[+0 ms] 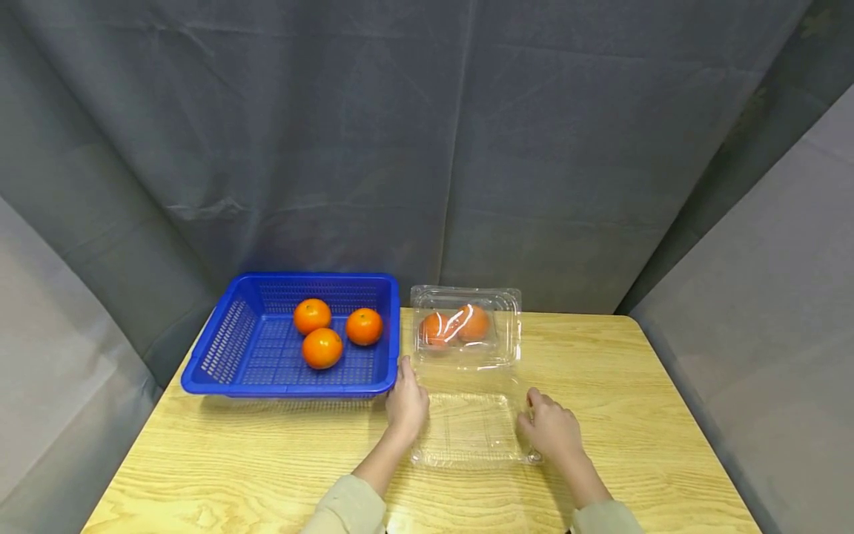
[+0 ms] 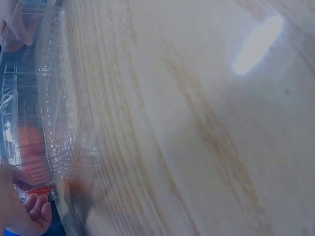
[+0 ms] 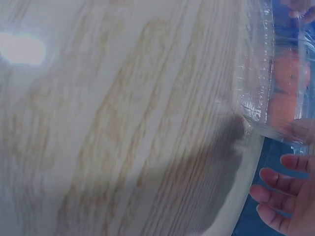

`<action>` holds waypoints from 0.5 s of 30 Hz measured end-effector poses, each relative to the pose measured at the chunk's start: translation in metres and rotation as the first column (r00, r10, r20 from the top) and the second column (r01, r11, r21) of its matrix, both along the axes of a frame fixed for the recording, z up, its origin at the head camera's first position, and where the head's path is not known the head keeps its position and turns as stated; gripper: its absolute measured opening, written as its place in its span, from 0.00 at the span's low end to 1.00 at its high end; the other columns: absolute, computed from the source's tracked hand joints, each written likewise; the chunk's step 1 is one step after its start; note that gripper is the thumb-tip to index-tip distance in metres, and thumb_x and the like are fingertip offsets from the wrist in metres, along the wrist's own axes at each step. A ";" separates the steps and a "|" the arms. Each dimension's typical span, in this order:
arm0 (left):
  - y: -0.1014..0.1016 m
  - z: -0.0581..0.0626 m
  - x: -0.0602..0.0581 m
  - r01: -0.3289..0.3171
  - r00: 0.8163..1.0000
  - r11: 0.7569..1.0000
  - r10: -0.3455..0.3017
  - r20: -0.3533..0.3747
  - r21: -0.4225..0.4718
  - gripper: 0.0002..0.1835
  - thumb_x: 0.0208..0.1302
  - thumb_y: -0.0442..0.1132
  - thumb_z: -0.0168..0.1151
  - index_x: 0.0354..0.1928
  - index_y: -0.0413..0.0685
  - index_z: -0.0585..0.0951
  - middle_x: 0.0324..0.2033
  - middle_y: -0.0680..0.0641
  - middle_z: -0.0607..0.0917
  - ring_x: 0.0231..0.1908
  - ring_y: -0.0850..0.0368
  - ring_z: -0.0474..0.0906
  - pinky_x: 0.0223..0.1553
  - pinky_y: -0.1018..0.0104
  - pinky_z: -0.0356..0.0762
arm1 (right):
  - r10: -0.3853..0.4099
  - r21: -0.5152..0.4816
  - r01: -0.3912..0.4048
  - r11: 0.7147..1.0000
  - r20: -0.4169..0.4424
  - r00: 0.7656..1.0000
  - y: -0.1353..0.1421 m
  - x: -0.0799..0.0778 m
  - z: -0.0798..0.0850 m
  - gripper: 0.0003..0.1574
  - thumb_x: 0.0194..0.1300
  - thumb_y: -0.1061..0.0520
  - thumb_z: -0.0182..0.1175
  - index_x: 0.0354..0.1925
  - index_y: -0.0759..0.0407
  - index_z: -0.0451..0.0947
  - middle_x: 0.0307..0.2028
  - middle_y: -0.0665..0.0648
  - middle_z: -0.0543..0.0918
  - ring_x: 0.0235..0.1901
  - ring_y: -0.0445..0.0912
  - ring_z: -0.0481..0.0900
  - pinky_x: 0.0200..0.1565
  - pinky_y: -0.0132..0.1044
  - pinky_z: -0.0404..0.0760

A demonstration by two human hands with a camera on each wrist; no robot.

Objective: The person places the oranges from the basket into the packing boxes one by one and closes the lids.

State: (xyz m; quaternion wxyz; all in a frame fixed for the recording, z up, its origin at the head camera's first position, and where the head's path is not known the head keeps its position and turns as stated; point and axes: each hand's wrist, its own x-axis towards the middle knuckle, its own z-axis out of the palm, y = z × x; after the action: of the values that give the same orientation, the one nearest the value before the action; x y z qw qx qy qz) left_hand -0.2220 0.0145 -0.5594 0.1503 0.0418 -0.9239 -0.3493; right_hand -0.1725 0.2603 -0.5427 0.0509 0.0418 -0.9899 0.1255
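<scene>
An open clear plastic container (image 1: 467,430) lies in front on the table, with nothing inside. My left hand (image 1: 407,400) grips its left side, thumb at the wall and the other fingers outside. At the opposite side my right hand (image 1: 552,429) holds the edge by thumb and forefinger; its other fingers (image 3: 273,196) hang loosely spread. Directly behind stands a clear plastic box (image 1: 508,322) with two oranges (image 1: 473,323) under its shiny lid. In the left wrist view, orange shapes (image 2: 32,142) show through the container wall.
To the left, a blue plastic basket (image 1: 287,389) holds three oranges (image 1: 322,348), its right side close to my left hand. Wood-grain table (image 1: 620,386) extends to the right. Grey cloth (image 1: 333,133) hangs behind the table and along both sides.
</scene>
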 end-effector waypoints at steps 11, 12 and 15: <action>-0.001 0.005 0.003 -0.002 0.999 0.998 0.004 0.041 -0.056 0.32 0.48 0.31 0.57 0.60 0.37 0.65 0.50 0.38 0.75 0.30 0.41 0.79 0.20 0.54 0.73 | 0.007 0.040 -0.005 0.999 -0.055 0.998 -0.003 0.002 -0.003 0.19 0.56 0.51 0.58 0.43 0.62 0.72 0.37 0.61 0.78 0.34 0.56 0.77 0.38 0.56 0.75; -0.001 0.005 0.004 0.004 0.999 0.998 -0.001 0.054 -0.058 0.33 0.49 0.32 0.57 0.60 0.37 0.64 0.52 0.38 0.74 0.30 0.41 0.79 0.20 0.54 0.72 | 0.008 0.042 -0.005 0.999 -0.056 0.998 -0.003 0.002 -0.003 0.20 0.56 0.51 0.58 0.43 0.62 0.72 0.37 0.62 0.78 0.35 0.57 0.77 0.40 0.57 0.74; 0.000 0.005 0.006 0.019 0.998 0.997 -0.015 0.064 -0.070 0.35 0.49 0.35 0.59 0.62 0.35 0.62 0.55 0.38 0.72 0.32 0.41 0.78 0.21 0.54 0.72 | 0.008 0.045 -0.006 0.999 -0.054 0.998 -0.003 0.002 -0.003 0.21 0.56 0.51 0.57 0.44 0.63 0.72 0.39 0.63 0.78 0.38 0.59 0.77 0.42 0.59 0.73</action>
State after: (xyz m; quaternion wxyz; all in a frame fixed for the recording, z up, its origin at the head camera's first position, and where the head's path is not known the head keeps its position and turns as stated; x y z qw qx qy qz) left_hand -0.2162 0.0142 -0.5545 0.1191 0.0396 -0.9404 -0.3161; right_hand -0.1705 0.2570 -0.5454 0.0765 0.0499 -0.9906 0.1021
